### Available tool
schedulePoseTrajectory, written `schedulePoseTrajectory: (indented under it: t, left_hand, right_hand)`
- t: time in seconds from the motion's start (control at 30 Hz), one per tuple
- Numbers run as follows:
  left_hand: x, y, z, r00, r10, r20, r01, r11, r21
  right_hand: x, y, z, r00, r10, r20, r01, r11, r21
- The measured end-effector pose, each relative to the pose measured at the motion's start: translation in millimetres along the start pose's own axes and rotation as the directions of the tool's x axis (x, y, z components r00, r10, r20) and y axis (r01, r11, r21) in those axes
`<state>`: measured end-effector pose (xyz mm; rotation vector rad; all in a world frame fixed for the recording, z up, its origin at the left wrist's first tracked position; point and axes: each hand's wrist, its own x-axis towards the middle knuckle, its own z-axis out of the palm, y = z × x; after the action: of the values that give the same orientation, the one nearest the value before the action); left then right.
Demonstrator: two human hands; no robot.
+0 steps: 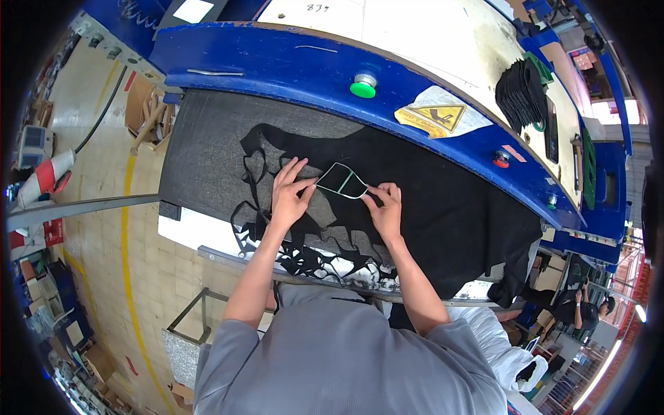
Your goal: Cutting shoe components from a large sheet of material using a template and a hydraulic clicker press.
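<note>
Both hands pinch the cutting die (342, 181), a white-rimmed frame lying on the black fabric sheet (443, 207); left hand (289, 196) fingertips closed on its left corner, right hand (386, 207) on its right; best pressed flat, clear of earlier cutouts.

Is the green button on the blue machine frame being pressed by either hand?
No. The green button sits untouched on the blue frame, while both the left hand and right hand hold the cutting die on the black sheet.

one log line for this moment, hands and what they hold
left hand: pinches left edge of cutting die | right hand: pinches its right edge | die: on black fabric sheet | fabric: holed with cutouts, on press bed
</note>
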<state>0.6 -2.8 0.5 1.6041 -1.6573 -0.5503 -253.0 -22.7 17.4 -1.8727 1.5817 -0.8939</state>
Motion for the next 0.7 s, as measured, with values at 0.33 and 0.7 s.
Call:
schedulePoseTrajectory:
  t: [0.33,0.7]
  left_hand:
    - [3,4,-9,0.999,0.027,0.022,-0.027,1.0,0.003]
    - [-69,67,-16,0.992,0.035,0.119,-0.035,0.999,-0.006]
  right_hand:
    - [-1,-5,-4,0.999,-0.022,0.029,0.023,0.999,-0.04]
    - [38,-12,-54,0.986,0.166,0.002,-0.163,0.967,0.194]
